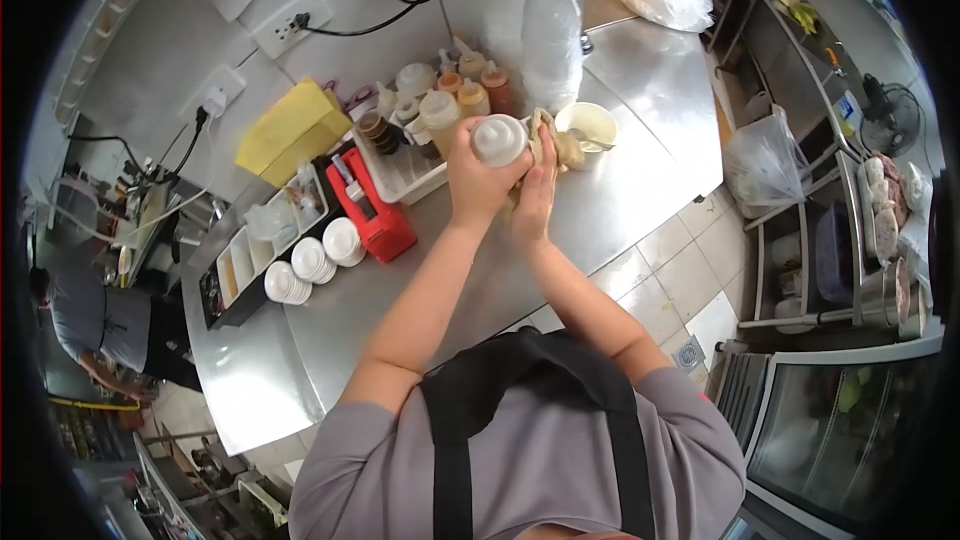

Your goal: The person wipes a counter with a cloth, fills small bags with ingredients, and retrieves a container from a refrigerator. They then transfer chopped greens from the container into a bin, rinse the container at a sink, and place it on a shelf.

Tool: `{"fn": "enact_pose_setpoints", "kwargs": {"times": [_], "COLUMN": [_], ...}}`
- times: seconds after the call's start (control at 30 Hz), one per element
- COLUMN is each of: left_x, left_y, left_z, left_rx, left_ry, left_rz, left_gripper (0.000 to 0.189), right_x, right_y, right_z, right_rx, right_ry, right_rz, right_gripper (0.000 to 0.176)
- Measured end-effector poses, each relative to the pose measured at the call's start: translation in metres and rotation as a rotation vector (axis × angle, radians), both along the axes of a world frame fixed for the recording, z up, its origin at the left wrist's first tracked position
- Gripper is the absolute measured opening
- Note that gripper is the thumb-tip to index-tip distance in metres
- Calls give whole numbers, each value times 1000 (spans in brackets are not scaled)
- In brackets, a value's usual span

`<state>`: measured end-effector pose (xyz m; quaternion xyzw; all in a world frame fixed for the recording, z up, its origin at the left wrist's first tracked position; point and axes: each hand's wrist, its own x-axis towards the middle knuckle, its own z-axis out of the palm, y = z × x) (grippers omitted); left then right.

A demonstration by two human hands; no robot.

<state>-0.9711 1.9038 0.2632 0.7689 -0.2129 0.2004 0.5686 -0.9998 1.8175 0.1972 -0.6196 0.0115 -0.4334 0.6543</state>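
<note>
My left hand (474,180) is wrapped round a squeeze bottle (498,141) with a pale translucent top, seen almost from above. Against the bottle's right side, my right hand (534,202) presses a tan cloth (566,149), its fingers close together. Part of the cloth is bunched above those fingers, and the bottle's lower body is hidden by both hands. Just right of the cloth stands a cream bowl (609,118) with a spoon (598,144) in it. A white tray (425,183) of several sauce bottles (440,112) sits beyond my left hand.
Left of the tray are a red box (382,225), stacked white lids (313,258) and a black organiser (240,312). A plastic-wrapped roll (551,45) stands behind the bowl. Another person (95,315) bends at far left. A glass-door fridge (840,430) is lower right.
</note>
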Motion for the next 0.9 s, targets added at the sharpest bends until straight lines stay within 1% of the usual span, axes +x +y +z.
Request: {"fn": "enact_pose_setpoints", "kwargs": {"times": [0.07, 0.1, 0.13, 0.2, 0.23, 0.27, 0.33, 0.37, 0.4, 0.47, 0.5, 0.53, 0.6, 0.63, 0.67, 0.73, 0.77, 0.83, 0.87, 0.9], "left_x": [-12, -12, -16, -19, -26, -32, -38, -42, -47, -50, -50, -51, -56, -60, -64, -70, -77, -91, -98, -106], "left_y": [17, 26, 39, 54, 61, 66, 75, 83, 91, 105, 110, 117, 128, 134, 141, 155, 162, 177, 187, 197], "left_z": [-3, -11, -20, -21, -23, -19, -8, 0, 8, 26, 34, 40, 47, 51, 53, 52, 53, 53, 51, 48], "left_rx": [-108, -192, -182, -190, -182, -178, -183, -210, -236, -235, -250, -266, -298, -337, -374, -340, -342, -345, -398, -452], "left_ry": [51, 35, 43, 6, 10, -12, -44, -30, -8, 10, 23, 30, 41, 36, 35, 1, -4, -17, -28, -37], "left_rz": [113, 99, 124, 143, 148, 136, 122, 40, -40, -74, -163, -249, -275, -331, -388, -376, -338, -294, -221, -146], "left_gripper": [57, 59, 59, 61, 61, 61, 61, 62, 63, 66, 66, 67, 70, 68, 67, 70, 70, 71, 72, 73], "right_x": [10, 13, 11, 10, 9, 13, 25, 39, 36, 21, 16, 12, 4, 5, 2, -5, -10, -21, -23, -27], "right_y": [36, 42, 48, 50, 50, 52, 53, 48, 47, 44, 50, 58, 72, 81, 89, 106, 118, 141, 148, 153], "right_z": [-18, -35, -54, -58, -61, -61, -64, -86, -71, -46, -42, -42, -40, -46, -46, -46, -42, -28, -18, -5], "right_rx": [-143, -161, -151, -73, 0, 3, 428, 516, 517, 1291, 1325, 1324, 1319, 1342, 1345, 1321, 1319, 1295, 1290, 996], "right_ry": [-70, -25, -16, 183, 205, 199, 197, 165, 168, 325, 371, 379, 403, 447, 451, 486, 486, 463, 465, 490], "right_rz": [-21, -40, -16, 123, 167, 167, 456, 553, 554, 1113, 1102, 1106, 1240, 1323, 1328, 1527, 1531, 1709, 1717, 1719], "right_gripper": [50, 50, 50, 50, 48, 48, 45, 48, 48, 54, 62, 62, 68, 72, 72, 70, 70, 65, 65, 61]}}
